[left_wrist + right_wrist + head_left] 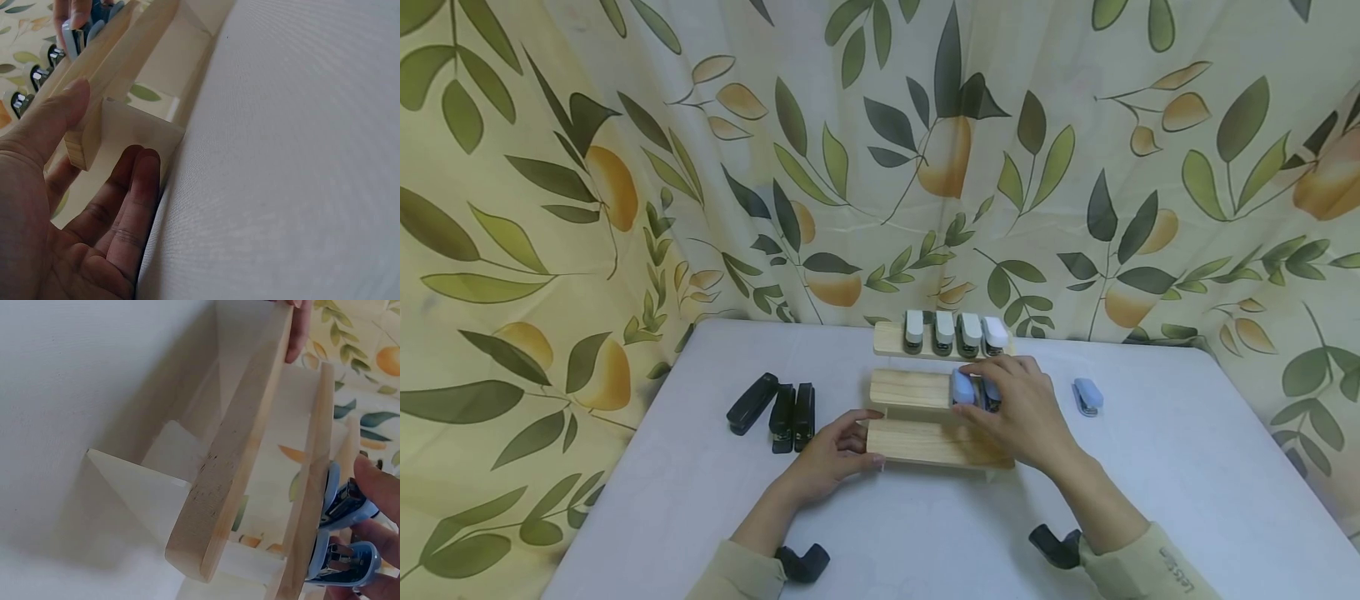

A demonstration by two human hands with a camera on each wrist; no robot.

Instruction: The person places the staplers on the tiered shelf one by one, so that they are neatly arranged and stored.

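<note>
A stepped wooden rack has three shelves. My left hand grips its lowest shelf at the left end; in the left wrist view the thumb lies on the wood and fingers touch the pale side support. On the middle shelf, my right hand pinches a blue stapler, with a second blue stapler beside it, partly hidden by the hand. The right wrist view shows both blue staplers side by side, fingers against them. Several white staplers stand on the back shelf.
Three black staplers lie on the white table left of the rack. Another blue stapler lies to the right of my right hand. A patterned curtain hangs behind the table.
</note>
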